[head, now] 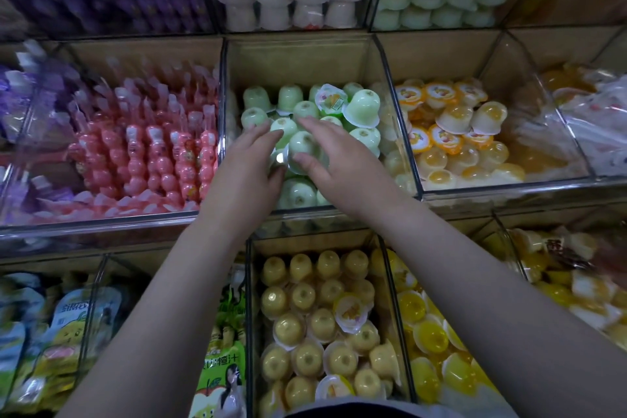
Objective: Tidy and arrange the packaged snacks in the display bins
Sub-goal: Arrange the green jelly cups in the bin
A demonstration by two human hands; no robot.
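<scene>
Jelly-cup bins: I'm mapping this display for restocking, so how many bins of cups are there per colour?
Pink-white bin: 1
Green bins, upper and middle: 2
Orange bin: 1
Yellow bins, gold and bright: 2
Total: 6
The far-right bins are too blurred to count.

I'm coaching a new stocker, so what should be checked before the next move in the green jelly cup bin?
1. Held green jelly cup sits between the right hand thumb and fingers: ok.
2. Left hand grip on that cup: cannot tell.
3. All cups dome-up: not ok; one lid-up cup and one leaning cup near the back.
4. Free room at the back of the green bin: ok.
</scene>
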